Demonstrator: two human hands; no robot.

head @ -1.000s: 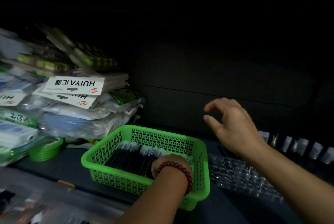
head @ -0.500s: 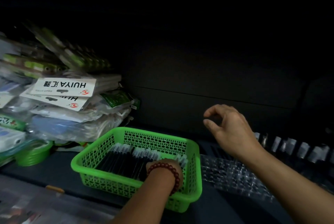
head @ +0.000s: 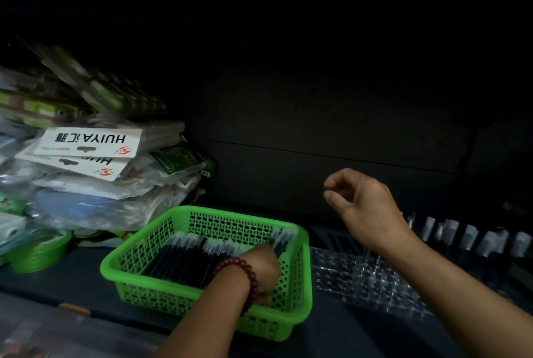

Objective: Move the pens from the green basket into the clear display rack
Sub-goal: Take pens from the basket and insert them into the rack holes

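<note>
Most of the job lies ahead, I judge. The pens (head: 184, 253) lie packed side by side in the basket (head: 305, 279), dark barrels with clear ends. The rack (head: 360, 279) just right of it shows many bare holes near me, with a row of pale caps (head: 468, 238) standing farther right. My left hand (head: 261, 264) is down among the pens at the basket's right end, fingers tucked under; whether they have one I cannot tell. My right hand (head: 366, 207) hovers above the rack, loosely curled, thumb near forefinger, holding nothing I can see. The basket is glossy green plastic lattice; the rack is clear, glinting and dimpled.
</note>
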